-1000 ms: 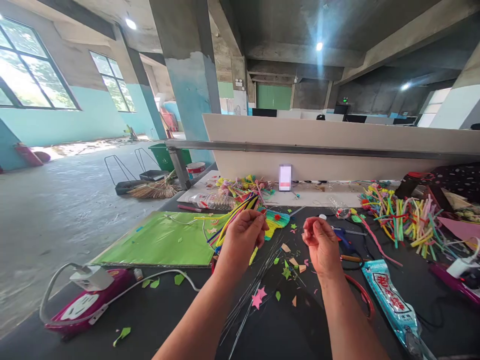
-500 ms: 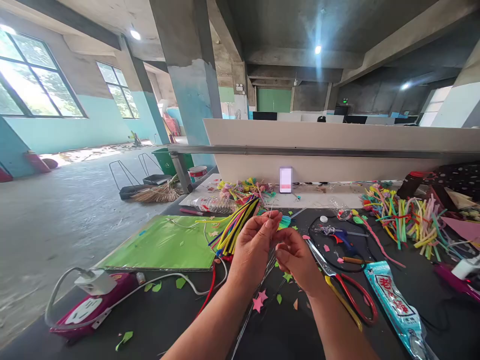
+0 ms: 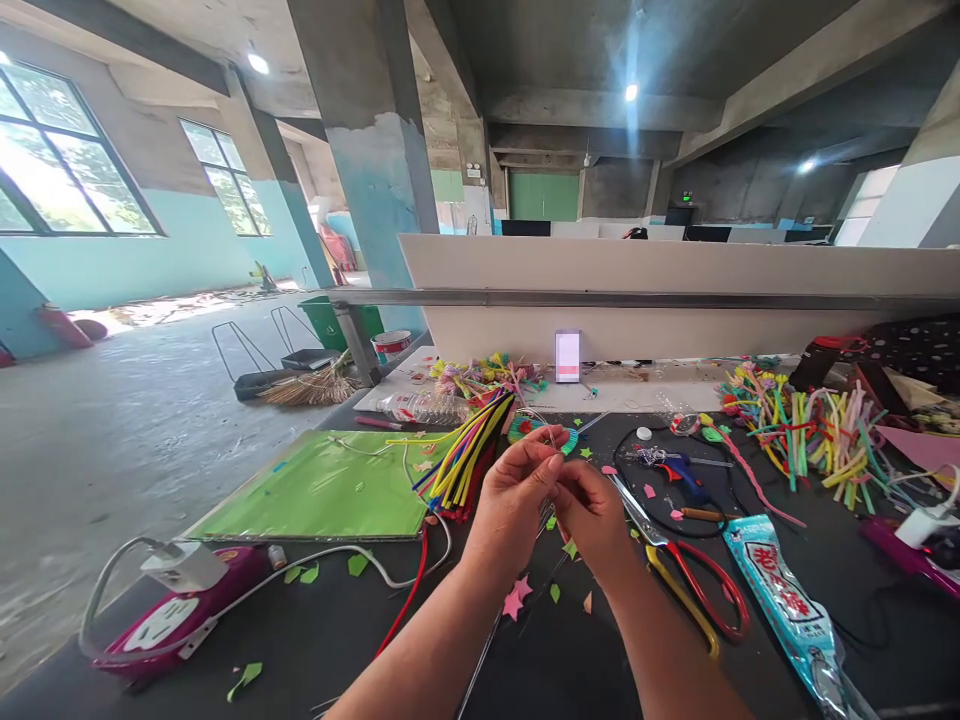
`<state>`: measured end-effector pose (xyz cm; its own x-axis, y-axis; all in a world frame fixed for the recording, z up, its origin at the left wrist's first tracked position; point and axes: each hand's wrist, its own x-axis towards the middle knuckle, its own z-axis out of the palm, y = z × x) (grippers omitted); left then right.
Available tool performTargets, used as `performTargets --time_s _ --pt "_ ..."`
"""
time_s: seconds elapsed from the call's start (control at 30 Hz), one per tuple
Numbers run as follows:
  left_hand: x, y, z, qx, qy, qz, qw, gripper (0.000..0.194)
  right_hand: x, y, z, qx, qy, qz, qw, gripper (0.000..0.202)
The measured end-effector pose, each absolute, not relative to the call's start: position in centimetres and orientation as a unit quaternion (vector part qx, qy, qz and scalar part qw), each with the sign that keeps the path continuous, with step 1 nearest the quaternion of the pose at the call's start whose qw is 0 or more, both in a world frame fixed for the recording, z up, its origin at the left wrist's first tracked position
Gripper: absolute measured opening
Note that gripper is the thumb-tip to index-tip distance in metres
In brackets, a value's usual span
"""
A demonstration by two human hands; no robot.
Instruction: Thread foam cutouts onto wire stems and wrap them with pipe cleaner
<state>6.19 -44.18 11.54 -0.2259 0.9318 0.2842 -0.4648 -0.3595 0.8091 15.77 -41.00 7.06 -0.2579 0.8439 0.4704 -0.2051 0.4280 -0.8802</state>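
My left hand (image 3: 517, 495) is closed in a pinch, thumb against fingers, on a thin wire (image 3: 553, 436) whose fine end pokes up above the fingertips. Right beside it, my right hand (image 3: 596, 515) is closed too, its fingertips meeting the left ones at the wire; the exact grip is partly hidden. Below the hands, long thin wires (image 3: 484, 655) run down the dark tabletop. Just left of my left hand lies a bundle of coloured pipe cleaners (image 3: 469, 460). Behind the fingertips sits a round teal piece (image 3: 568, 441), partly covered. Pink paper stars (image 3: 516, 597) lie beneath.
Red-handled scissors (image 3: 709, 585), a blue glue gun (image 3: 686, 482) and a blue printed packet (image 3: 784, 605) lie at right. At left are a green sheet (image 3: 315, 490) and a purple power strip (image 3: 161, 615). A phone (image 3: 568, 357) stands behind.
My right hand has come closer to the left, and the fingertips now meet at the wire. More of the round teal piece shows behind them. The view has shifted slightly.
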Motion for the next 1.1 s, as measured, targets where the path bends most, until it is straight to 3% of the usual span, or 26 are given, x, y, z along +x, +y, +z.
performTargets --time_s 0.6,0.93,1.1 --pt "5.0 -43.6 11.3 0.427 0.352 0.692 0.464 0.015 15.9 -40.5 6.6 -0.216 -0.553 0.580 0.557 0.016" --pt "5.0 -43.6 10.6 0.465 0.350 0.682 0.444 0.015 15.9 -41.0 6.9 -0.227 -0.592 0.548 0.545 0.016" --pt "4.6 -43.4 11.2 0.471 0.360 0.685 0.424 0.021 16.0 -40.7 7.2 -0.210 -0.540 0.541 0.609 0.014"
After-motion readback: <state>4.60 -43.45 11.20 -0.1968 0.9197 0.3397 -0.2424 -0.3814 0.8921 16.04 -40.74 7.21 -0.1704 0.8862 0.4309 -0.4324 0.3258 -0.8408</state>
